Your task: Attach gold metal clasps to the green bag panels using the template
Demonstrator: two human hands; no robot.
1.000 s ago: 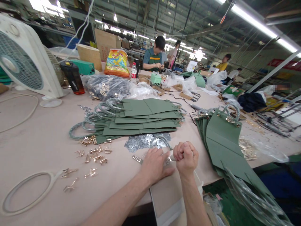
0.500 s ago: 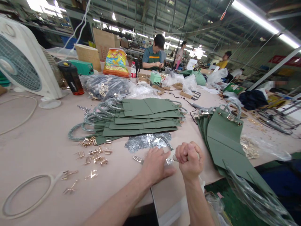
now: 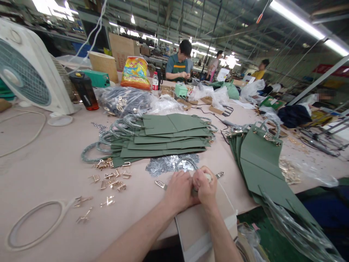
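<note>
My left hand [image 3: 178, 191] presses down over a narrow strap on the table edge, its fingers bent together across it. The strap's metal end [image 3: 160, 184] sticks out on the left, and another metal fitting [image 3: 219, 175] shows on the right. Against its fingers, my right hand [image 3: 205, 186] makes a fist around a hand tool with a pale rounded handle [image 3: 208, 177]. The tool's tip is hidden. Below both hands, a beige panel [image 3: 199, 233] with pale edging hangs over the table edge. Thin metal plates [image 3: 163, 166] lie in a heap just beyond.
Green bag panels [image 3: 163, 140] with wrapped handles are stacked ahead; more green panels [image 3: 261, 163] hang off the right edge. Gold-coloured fittings [image 3: 113, 182] and a pale ring [image 3: 35, 225] lie left. A fan [image 3: 29, 69] stands far left. A person [image 3: 178, 65] works across the table.
My right fist has moved left and down with the tool, up against my left hand. The metal fitting on the right is now uncovered. My left hand has barely moved.
</note>
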